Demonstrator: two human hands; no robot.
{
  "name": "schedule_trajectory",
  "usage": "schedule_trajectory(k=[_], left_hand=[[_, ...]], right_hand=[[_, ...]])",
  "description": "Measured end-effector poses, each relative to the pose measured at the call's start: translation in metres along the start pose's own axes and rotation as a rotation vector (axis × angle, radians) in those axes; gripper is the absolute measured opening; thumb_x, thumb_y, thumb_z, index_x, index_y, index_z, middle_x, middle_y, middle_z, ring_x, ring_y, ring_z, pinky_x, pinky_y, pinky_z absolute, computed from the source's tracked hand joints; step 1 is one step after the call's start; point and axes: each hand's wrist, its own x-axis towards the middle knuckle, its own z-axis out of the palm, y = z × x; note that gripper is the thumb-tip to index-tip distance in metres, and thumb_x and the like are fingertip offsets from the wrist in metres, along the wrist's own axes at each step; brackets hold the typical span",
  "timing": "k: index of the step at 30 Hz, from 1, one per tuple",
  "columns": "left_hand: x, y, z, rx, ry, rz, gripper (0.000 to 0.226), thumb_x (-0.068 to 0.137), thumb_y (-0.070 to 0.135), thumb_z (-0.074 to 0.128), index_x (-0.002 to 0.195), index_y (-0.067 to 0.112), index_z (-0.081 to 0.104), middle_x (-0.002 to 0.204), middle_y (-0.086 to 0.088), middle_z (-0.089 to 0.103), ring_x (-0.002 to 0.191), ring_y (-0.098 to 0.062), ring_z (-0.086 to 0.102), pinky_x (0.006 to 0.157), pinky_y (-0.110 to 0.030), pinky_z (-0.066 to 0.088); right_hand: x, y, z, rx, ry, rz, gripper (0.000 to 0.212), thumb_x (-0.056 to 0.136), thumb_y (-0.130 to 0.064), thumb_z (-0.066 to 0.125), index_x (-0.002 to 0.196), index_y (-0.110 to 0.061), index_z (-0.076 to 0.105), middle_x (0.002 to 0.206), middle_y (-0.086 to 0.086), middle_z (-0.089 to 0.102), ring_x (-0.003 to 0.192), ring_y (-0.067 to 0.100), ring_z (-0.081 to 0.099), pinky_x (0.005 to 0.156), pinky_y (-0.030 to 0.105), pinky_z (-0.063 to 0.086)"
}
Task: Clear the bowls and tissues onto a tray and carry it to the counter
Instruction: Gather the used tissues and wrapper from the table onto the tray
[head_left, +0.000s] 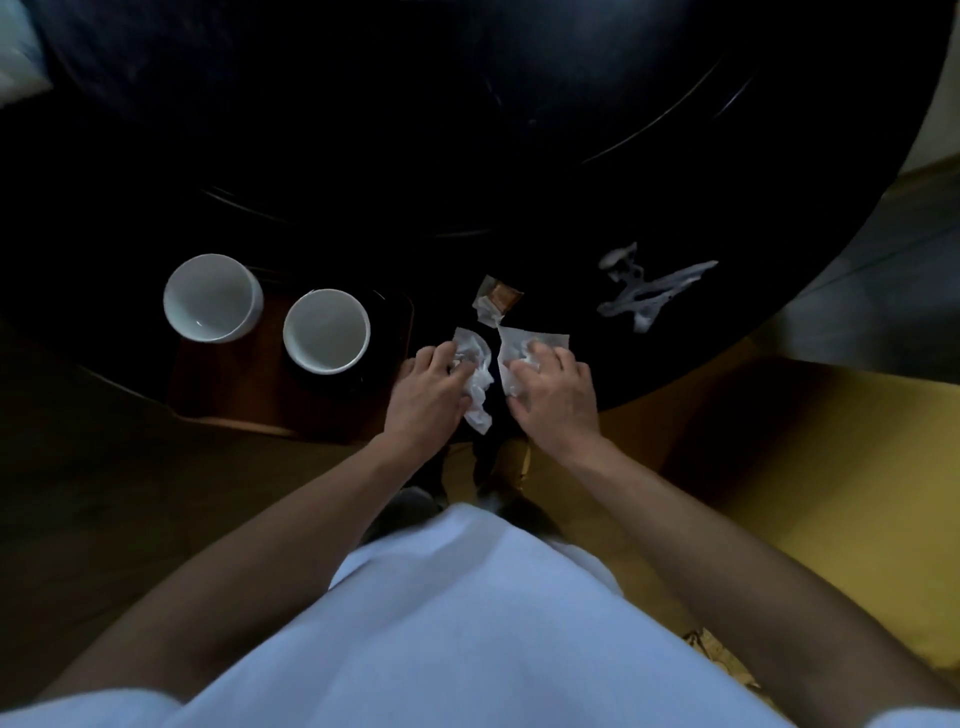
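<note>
At table edge: left hand (428, 395) grasping crumpled tissue (475, 379), long axis near-far; right hand (556, 389) pressing flat tissue (519, 353).

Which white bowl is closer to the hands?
The right bowl, sitting on the dark part of the tray. It is just beside the left hand; the other bowl sits farther left.
</note>
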Motion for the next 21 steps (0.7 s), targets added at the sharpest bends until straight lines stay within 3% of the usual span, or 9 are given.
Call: schedule_trajectory(k=[3,7,12,16,21], left_hand=[[0.005,0.001,0.000,-0.063,0.002,0.012,0.032,0.094,0.021,0.063,0.126,0.015,0.062,0.113,-0.011,0.058,0.103,-0.032,0.056,0.077,-0.041,0.047],[0.016,-0.005,-0.009,-0.196,-0.006,-0.018,0.019,0.094,0.019,0.061,0.111,0.011,0.064,0.102,-0.009,0.060,0.098,-0.030,0.057,0.070,-0.039,0.047],[0.042,-0.012,-0.030,-0.300,0.098,-0.094,0.033,0.094,0.018,0.060,0.127,0.016,0.059,0.112,-0.008,0.067,0.101,-0.030,0.063,0.071,-0.038,0.049],[0.068,-0.018,-0.039,-0.364,0.096,-0.148,0.044,0.094,0.018,0.059,0.138,0.017,0.055,0.121,-0.008,0.070,0.106,-0.031,0.067,0.074,-0.035,0.045],[0.096,-0.021,-0.043,-0.339,0.047,-0.155,0.054,0.094,0.020,0.057,0.147,0.023,0.047,0.127,-0.009,0.068,0.114,-0.031,0.064,0.085,-0.041,0.051]], right_hand=[[0.001,0.000,-0.002,0.065,0.007,0.004,0.037,0.088,-0.032,0.069,0.122,-0.020,0.062,0.122,0.009,0.057,0.109,0.031,0.056,0.086,0.043,0.051],[0.003,0.000,-0.005,0.209,-0.037,0.058,0.032,0.086,-0.022,0.071,0.116,-0.017,0.060,0.110,0.007,0.057,0.099,0.027,0.061,0.072,0.033,0.052],[0.013,0.011,-0.019,0.371,0.078,0.189,0.035,0.085,-0.021,0.072,0.117,-0.014,0.059,0.109,0.009,0.060,0.093,0.030,0.063,0.066,0.028,0.039],[0.035,0.021,-0.030,0.417,0.165,0.219,0.051,0.087,-0.022,0.069,0.136,-0.021,0.053,0.114,0.009,0.060,0.097,0.031,0.063,0.068,0.030,0.043],[0.067,0.020,-0.039,0.266,0.084,0.132,0.070,0.090,-0.023,0.063,0.153,-0.034,0.035,0.113,0.010,0.058,0.091,0.032,0.061,0.063,0.038,0.050]])
